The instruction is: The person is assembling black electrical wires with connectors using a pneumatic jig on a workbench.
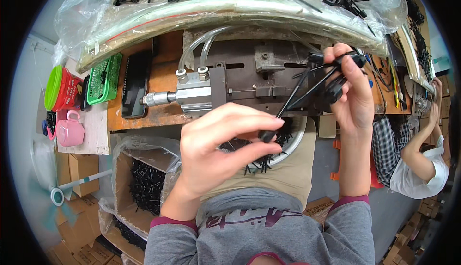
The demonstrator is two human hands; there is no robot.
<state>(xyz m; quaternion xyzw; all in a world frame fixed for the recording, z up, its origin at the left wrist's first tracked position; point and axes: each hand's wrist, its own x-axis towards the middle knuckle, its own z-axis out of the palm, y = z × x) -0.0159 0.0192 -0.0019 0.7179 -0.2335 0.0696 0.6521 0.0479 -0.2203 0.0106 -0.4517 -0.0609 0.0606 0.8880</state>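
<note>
My left hand (211, 145) is closed in a pinch, thumb and forefinger at the knobbed lower end of a thin black plastic rod (288, 104). That rod slants up to the right, toward my other hand. Raised over the bench edge, my right hand (354, 89) is closed around a bunch of black knobbed rods (333, 92), their ends sticking out between the fingers. Below both hands a pale round bowl (301, 137) rests on my lap with many similar black pieces in it, partly hidden by my left hand.
Behind my hands, a metal fixture with an air cylinder (194, 94) and clear hoses sits on the wooden bench (165, 116). Black rods lie on plastic sheeting (230, 8) at the back. Left are a green basket (103, 80), pink cup (71, 130) and lined carton (122, 188). Another person (418, 169) works at right.
</note>
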